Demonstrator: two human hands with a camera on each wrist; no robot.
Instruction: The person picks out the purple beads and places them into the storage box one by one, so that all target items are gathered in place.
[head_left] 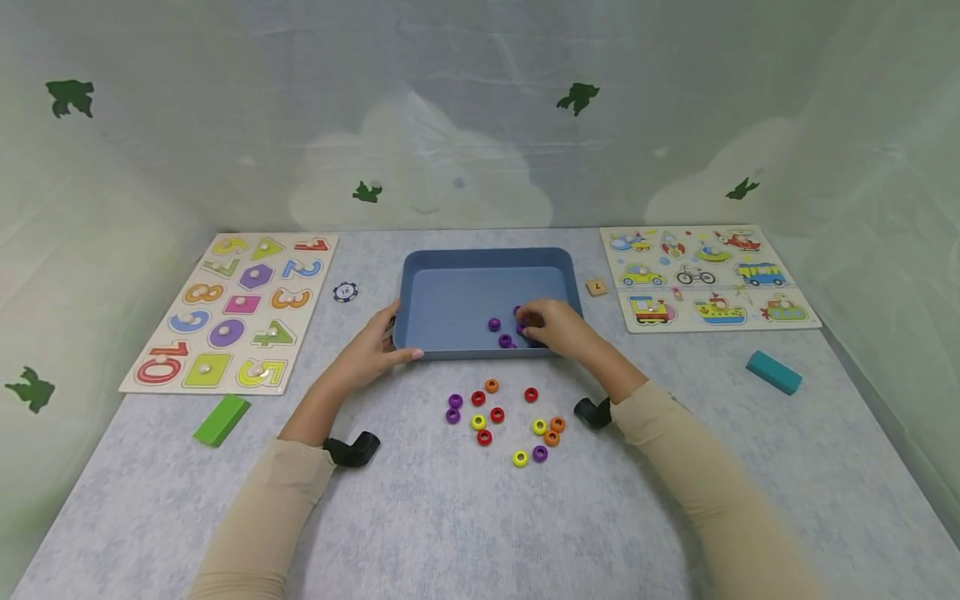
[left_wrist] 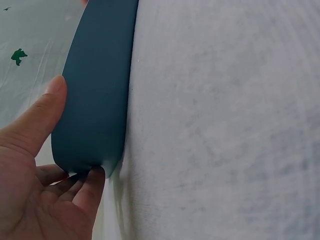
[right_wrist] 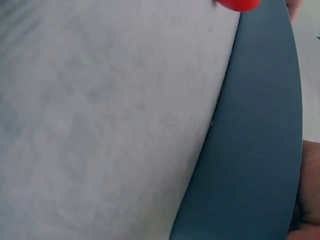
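A shallow blue tray point(head_left: 480, 287) lies in the middle of the table. My left hand point(head_left: 371, 350) grips its near left corner; in the left wrist view the thumb point(left_wrist: 47, 107) lies along the wall and the other fingers meet the corner. Inside the tray, towards its near right corner, my right hand point(head_left: 553, 325) has its fingers bent down with a purple bead point(head_left: 521, 330) at the tips, partly covered. Other purple beads point(head_left: 494, 324) lie beside it. In the right wrist view the tray wall point(right_wrist: 245, 135) hides most of that hand point(right_wrist: 310, 185).
In front of the tray are scattered red beads point(head_left: 497, 415), yellow beads point(head_left: 478, 422), orange beads point(head_left: 557, 425) and purple beads point(head_left: 455, 402). A number puzzle board point(head_left: 232, 312) lies left, a vehicle puzzle board point(head_left: 708, 279) right. A poker chip point(head_left: 346, 292), wooden tile point(head_left: 597, 287), green block point(head_left: 222, 420) and teal block point(head_left: 774, 372) flank the tray.
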